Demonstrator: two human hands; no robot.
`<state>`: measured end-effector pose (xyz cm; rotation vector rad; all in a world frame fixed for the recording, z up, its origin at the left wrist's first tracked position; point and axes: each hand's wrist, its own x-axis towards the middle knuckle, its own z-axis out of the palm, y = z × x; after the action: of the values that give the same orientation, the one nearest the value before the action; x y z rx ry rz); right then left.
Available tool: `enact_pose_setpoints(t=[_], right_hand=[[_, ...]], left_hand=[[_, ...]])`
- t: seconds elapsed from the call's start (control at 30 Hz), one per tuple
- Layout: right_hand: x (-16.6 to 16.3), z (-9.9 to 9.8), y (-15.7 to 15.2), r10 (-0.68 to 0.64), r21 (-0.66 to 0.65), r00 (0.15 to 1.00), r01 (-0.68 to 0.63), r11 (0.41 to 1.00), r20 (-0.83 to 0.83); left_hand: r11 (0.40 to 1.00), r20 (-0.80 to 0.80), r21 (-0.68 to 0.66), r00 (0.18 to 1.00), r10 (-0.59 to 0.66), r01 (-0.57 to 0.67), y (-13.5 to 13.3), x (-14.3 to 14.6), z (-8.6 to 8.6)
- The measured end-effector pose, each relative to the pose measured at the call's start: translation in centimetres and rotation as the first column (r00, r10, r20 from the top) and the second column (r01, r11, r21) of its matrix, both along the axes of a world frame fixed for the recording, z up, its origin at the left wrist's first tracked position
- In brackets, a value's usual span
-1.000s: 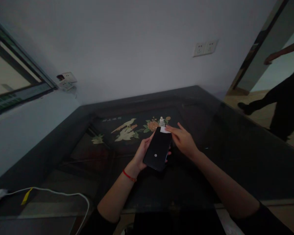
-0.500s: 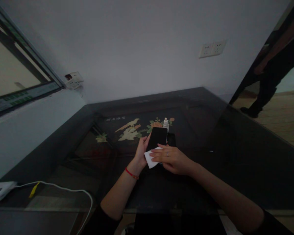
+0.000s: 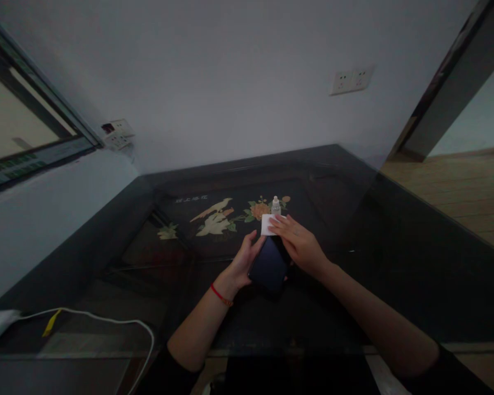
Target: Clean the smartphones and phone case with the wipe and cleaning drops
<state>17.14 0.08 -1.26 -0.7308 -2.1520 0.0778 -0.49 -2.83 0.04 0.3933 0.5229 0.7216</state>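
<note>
My left hand [image 3: 242,260] is closed around the left edge of a smartphone [image 3: 269,266] and tips of its fingers show at the right edge. The phone's dark face is turned up toward me. With its fingers laid flat, my right hand [image 3: 300,244] presses a folded white wipe [image 3: 266,225] on the phone's far end. Whether the wipe is paper or cloth I cannot tell. Just beyond the wipe stands a small clear bottle [image 3: 275,206] with a pale cap, its lower part hidden.
The dark glossy table [image 3: 395,263] carries a bird-and-flower picture [image 3: 214,222]. At the left lie a white power strip [image 3: 0,325], its white cable [image 3: 107,317] and a yellow tag [image 3: 50,323]. Wall sockets [image 3: 351,80] sit above the table, and a doorway opens at right.
My right hand has slid the wipe from the phone's near end to its far end. The phone has come a little nearer to me. The person in the doorway has gone from view.
</note>
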Motion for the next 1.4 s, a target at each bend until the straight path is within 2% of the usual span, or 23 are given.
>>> enact_pose_setpoints(t=[0.1,0.17,0.33,0.4,0.5,0.63,0.77,0.87,0.97,1.07,1.2,1.27,1.33,1.4], right_hand=[[-0.6,0.4,-0.9,0.183,0.055,0.979,-0.188,0.981,0.094],[-0.6,0.5,-0.9,0.219,0.057,0.967,-0.227,0.972,0.128],[0.4,0.4,0.3,-0.01,0.006,1.0,0.01,1.0,-0.007],[0.5,0.5,0.2,-0.02,0.002,0.999,0.02,1.0,-0.029],[-0.3,0.8,-0.8,0.103,0.029,0.994,-0.103,0.994,0.022],[-1.6,1.0,-2.7,0.279,0.063,0.952,-0.288,0.956,0.127],[-1.9,0.9,-3.3,0.359,0.1,0.92,-0.376,0.921,0.158],[-1.6,1.0,-3.0,0.386,0.129,0.908,-0.407,0.904,0.163],[-0.9,1.1,-2.3,0.378,0.151,0.916,-0.397,0.905,0.137],[0.2,1.3,-1.4,0.335,0.168,0.941,-0.34,0.925,0.057],[1.4,1.7,-0.7,0.104,0.103,0.979,-0.086,0.991,-0.176],[1.4,1.9,-0.9,0.044,0.064,0.977,-0.031,0.997,-0.208],[0.8,1.9,-1.4,0.133,0.076,0.985,-0.125,0.989,-0.109],[-0.1,1.7,-2.1,0.28,0.099,0.959,-0.283,0.954,0.047]], left_hand=[[0.988,0.044,-0.005,0.987,0.151,-0.151,0.3,0.0,-0.1],[0.981,0.083,0.0,0.977,0.195,-0.196,0.3,0.0,-0.1],[0.999,0.14,0.033,0.99,0.024,-0.029,-0.2,0.0,0.2],[1.0,0.138,0.017,0.99,0.011,-0.013,-0.4,0.0,0.4],[0.994,0.131,-0.02,0.985,0.112,-0.111,-0.4,0.1,0.7],[0.966,0.1,-0.01,0.961,0.259,-0.259,-0.1,-0.3,0.7],[0.948,0.102,0.019,0.944,0.314,-0.318,0.2,-0.6,0.5],[0.939,0.091,-0.008,0.935,0.343,-0.344,0.5,-0.6,0.4],[0.945,0.058,-0.033,0.943,0.328,-0.327,0.6,-0.5,0.6],[0.925,0.05,-0.016,0.924,0.379,-0.378,0.5,-0.5,1.1],[0.926,0.074,0.029,0.925,0.373,-0.376,-0.1,-0.5,1.7],[0.936,0.085,0.024,0.933,0.349,-0.352,-0.3,-0.3,1.7],[0.934,0.076,-0.008,0.931,0.356,-0.356,-0.4,-0.1,1.6],[0.931,0.065,-0.038,0.929,0.365,-0.363,-0.3,0.2,1.4]])
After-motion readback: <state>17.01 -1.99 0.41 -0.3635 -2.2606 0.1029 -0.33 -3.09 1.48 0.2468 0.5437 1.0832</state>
